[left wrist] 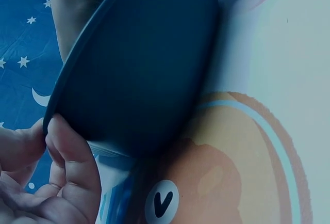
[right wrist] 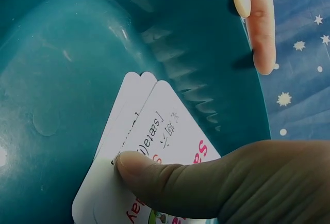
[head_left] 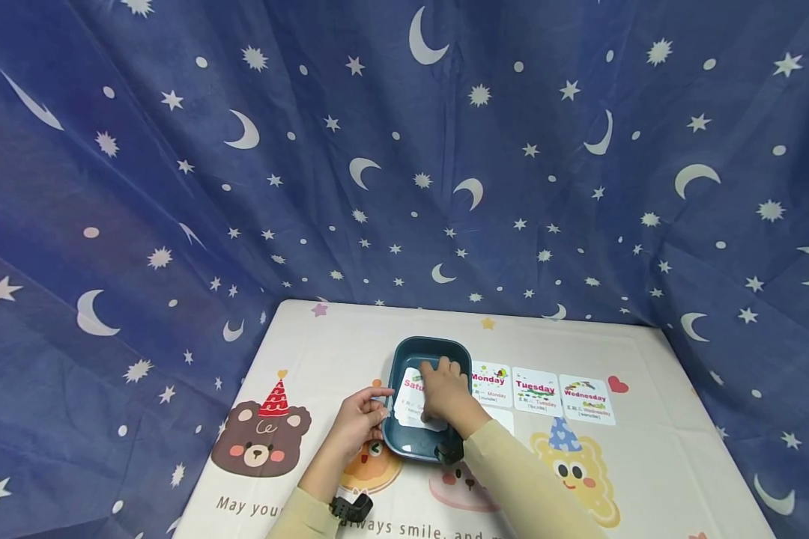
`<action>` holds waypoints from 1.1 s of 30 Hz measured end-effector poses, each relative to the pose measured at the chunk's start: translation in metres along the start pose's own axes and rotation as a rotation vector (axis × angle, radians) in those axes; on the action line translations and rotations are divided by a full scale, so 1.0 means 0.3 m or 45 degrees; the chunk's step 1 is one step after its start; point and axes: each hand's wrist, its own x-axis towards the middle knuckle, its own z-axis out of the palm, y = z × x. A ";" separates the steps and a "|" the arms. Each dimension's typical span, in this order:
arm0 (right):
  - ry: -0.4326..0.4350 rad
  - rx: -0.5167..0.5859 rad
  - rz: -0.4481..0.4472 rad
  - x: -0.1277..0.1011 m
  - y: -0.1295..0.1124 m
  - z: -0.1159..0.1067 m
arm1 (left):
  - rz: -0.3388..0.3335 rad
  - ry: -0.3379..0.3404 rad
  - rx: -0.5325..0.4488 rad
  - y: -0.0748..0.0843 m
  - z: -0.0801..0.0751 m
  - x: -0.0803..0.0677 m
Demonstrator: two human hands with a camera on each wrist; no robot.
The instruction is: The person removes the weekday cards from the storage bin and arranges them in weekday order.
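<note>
A dark teal plastic tub [head_left: 404,447] stands on the table with several white weekday cards in it. My left hand [head_left: 359,421] pinches the tub's left rim between thumb and fingers; the left wrist view shows the thumb [left wrist: 72,141] against the outer wall. Inside the tub, my right hand [head_left: 448,393] holds the top card, a Saturday card [head_left: 410,404]. Its thumb [right wrist: 154,175] presses on the card's face, and the other fingers are out of sight in the right wrist view. Under it, more cards [right wrist: 121,113] stick out slightly fanned.
Right of the tub lie a Monday card [head_left: 492,385], a Tuesday card [head_left: 535,391] and a Wednesday card [head_left: 588,399] in a row. Below Monday is another white card [head_left: 502,419], partly hidden by my right arm. A blue star-patterned curtain [head_left: 404,224] hangs behind the table.
</note>
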 end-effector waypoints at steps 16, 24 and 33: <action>0.006 0.020 -0.022 0.012 -0.008 0.004 | 0.002 -0.006 0.023 -0.003 -0.015 -0.005; 0.072 0.048 -0.081 0.008 -0.022 -0.005 | -0.004 0.023 0.028 0.004 -0.019 -0.014; 0.084 0.122 -0.094 0.021 -0.026 0.004 | 0.004 0.031 0.042 0.007 -0.026 -0.022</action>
